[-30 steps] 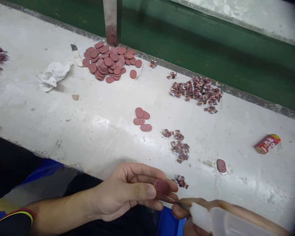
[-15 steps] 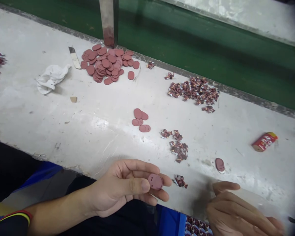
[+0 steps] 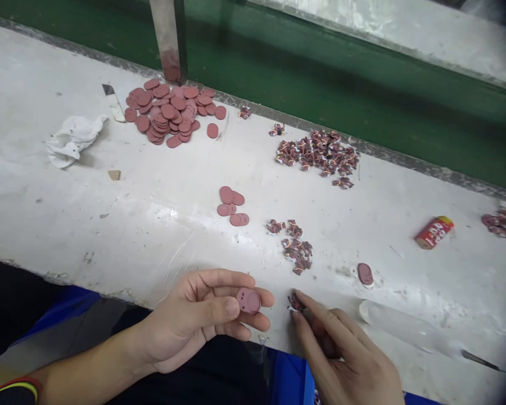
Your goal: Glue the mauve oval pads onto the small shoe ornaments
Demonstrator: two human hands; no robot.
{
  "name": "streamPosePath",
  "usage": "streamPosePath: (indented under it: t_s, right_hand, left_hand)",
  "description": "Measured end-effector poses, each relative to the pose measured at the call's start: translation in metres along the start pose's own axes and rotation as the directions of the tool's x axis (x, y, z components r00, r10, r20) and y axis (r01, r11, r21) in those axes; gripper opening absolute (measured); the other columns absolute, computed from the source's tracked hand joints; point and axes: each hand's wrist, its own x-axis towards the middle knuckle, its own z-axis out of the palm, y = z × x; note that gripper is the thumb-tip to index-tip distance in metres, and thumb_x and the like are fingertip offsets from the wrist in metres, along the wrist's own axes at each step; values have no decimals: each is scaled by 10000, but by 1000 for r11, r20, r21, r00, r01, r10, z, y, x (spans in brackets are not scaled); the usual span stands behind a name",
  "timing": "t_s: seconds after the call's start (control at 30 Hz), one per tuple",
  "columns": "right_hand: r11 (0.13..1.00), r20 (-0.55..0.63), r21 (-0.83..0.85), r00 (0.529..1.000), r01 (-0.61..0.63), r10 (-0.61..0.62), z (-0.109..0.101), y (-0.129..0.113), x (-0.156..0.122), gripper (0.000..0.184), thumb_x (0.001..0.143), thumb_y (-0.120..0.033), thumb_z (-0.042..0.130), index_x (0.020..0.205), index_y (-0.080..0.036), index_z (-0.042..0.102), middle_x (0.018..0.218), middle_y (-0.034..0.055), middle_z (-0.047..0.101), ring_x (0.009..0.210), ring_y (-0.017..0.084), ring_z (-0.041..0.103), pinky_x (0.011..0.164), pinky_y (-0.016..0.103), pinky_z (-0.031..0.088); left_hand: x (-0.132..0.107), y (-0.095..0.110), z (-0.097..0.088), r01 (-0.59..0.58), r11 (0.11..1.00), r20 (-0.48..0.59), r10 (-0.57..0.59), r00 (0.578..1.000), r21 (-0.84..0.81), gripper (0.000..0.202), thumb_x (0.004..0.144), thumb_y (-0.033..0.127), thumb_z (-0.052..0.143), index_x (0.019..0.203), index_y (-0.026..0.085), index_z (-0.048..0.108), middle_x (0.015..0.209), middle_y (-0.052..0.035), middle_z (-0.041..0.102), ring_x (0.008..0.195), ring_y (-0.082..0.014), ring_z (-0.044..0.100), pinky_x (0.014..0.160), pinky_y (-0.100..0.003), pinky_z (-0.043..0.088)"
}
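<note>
My left hand (image 3: 206, 309), palm up, pinches an oval reddish-brown disc (image 3: 249, 301) between thumb and fingers; small holes and a raised rounded area show on its face. Close to the table's front edge, my right hand (image 3: 346, 349) has its thumb and index fingertips closed around a small brown figurine (image 3: 296, 302). Just beyond it lies a cluster of similar figurines (image 3: 297, 253). Several more oval discs (image 3: 231, 208) lie farther off, to the left of that cluster. To the right, a translucent bottle (image 3: 413, 326) with a thin dark tip rests on its side.
A large disc pile (image 3: 168, 115) and a figurine pile (image 3: 320, 152) stand by the back edge. A crumpled white cloth (image 3: 73, 140) and a blade (image 3: 113, 103) are at left. At right are a single disc (image 3: 365, 274) and a red cylinder (image 3: 434, 233).
My right hand has moved left from beside the bottle to the lone figurine and closed its fingertips on it. The left hand still holds its disc. The whole view has shifted slightly.
</note>
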Motion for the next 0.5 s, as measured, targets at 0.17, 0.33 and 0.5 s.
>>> streamPosePath:
  t_s: [0.17,0.33,0.5]
  right_hand:
    - [997,-20,82,1000,7,-6,0,-6,4,315,1049,-324,551,1295,-348,747,1072,27,663,885,171,664,743,285,535]
    - [975,-103,22,969,-222,223,8,-9,12,388,940,-604,689,1114,-264,756,869,11,731,662,182,676,638,320,541]
    - [944,39,211,967,-256,253,5,-16,20,298,898,-545,761,1028,-281,804,854,3,757,683,165,716,663,266,582]
  left_hand:
    - [-1,1,-1,-11,1000,-2,11,1000,8,201,956,171,752,1140,220,816,1201,-86,820,985,-150,809,799,-147,629]
    - [-1,0,-3,-14,1000,-5,14,1000,15,201,947,168,762,1131,226,820,1199,-97,820,994,-155,809,805,-151,626]
    - [0,-2,-1,-19,1000,-14,19,1000,23,212,915,155,794,1112,227,826,1219,-100,814,1029,-172,805,812,-155,622]
